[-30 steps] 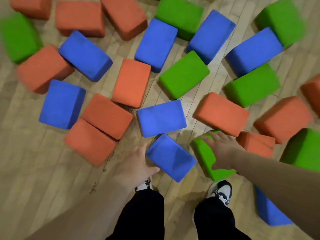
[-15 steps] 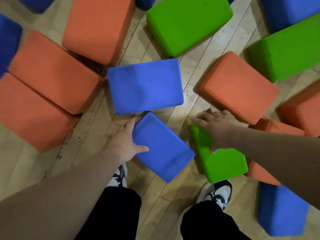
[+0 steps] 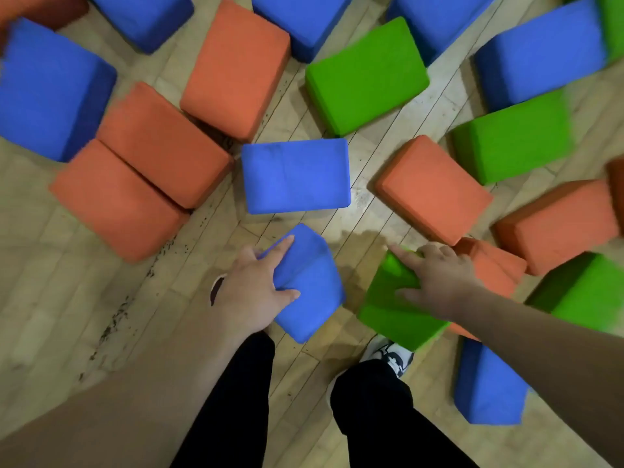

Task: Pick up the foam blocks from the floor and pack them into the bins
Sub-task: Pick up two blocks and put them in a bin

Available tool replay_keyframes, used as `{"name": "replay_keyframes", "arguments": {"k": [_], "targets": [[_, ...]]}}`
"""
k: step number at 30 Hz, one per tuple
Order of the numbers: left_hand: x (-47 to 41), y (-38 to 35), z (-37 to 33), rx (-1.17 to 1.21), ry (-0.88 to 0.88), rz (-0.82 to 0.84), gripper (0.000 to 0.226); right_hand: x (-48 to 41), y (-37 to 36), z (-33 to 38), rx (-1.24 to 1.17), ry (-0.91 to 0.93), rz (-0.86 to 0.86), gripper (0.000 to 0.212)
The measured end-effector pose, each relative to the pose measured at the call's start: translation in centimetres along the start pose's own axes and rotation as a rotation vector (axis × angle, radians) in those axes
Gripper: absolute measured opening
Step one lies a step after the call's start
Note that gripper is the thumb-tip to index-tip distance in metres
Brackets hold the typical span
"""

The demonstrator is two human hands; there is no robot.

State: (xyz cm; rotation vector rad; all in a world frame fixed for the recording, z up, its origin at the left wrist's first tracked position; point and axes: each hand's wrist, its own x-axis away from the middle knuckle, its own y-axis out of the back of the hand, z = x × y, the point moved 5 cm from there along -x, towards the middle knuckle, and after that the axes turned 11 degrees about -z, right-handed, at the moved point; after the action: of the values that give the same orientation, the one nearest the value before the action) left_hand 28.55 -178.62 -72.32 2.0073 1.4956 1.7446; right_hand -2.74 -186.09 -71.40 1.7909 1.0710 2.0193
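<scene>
Both our arms are stretched down toward the wooden floor [image 3: 67, 315], one block per hand. Our left hand [image 3: 253, 292] has the near blue block [image 3: 314, 288] in a wide pinch. The index finger lies straight along its upper-left edge and the thumb hooks across the near face. That block sits tilted just ahead of our left leg. Our right hand [image 3: 439, 282] grabs the green block [image 3: 388, 302] much the same way, forefinger pointing over the far corner, thumb pressed flat on the side, the rest curled over the back edge. The green one is tipped up right above our right shoe [image 3: 391, 356], up against an orange block [image 3: 489, 268]. Honestly can't tell if either block is clear of the floor. A second blue block [image 3: 295, 175] lies flat just beyond both hands.
</scene>
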Motion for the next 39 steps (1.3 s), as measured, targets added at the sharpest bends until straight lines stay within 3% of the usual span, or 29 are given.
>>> {"name": "replay_keyframes", "arguments": {"k": [9, 14, 19, 24, 31, 39], "targets": [[19.6, 25.3, -4.8, -0.089, -0.039, -0.296, 0.093, 19.2, 25.6, 10.6, -0.341, -0.065, -0.295, 0.093], [29.7, 38.5, -5.6, -0.128, -0.102, -0.485, 0.083, 28.5, 39.6, 18.1, -0.303, 0.07, -0.445, 0.092], [36.6, 45.6, -5.4, -0.175, -0.143, -0.638, 0.081, 33.7, 47.4, 23.1, -0.191, 0.238, -0.498, 0.093], [41.9, 47.0, -5.0, -0.156, -0.017, -0.761, 0.081, 35.4, 50.9, 24.8, -0.161, 0.403, -0.536, 0.093], [49.8, 42.0, -4.6, 0.088, 0.422, -0.823, 0.082, 36.6, 53.3, 27.9, 0.034, 0.746, -0.461, 0.09], [61.4, 32.7, -3.3, 0.363, 0.841, -0.931, 0.079, 43.3, 50.2, 39.5, 0.412, 1.211, -0.391, 0.09]]}}
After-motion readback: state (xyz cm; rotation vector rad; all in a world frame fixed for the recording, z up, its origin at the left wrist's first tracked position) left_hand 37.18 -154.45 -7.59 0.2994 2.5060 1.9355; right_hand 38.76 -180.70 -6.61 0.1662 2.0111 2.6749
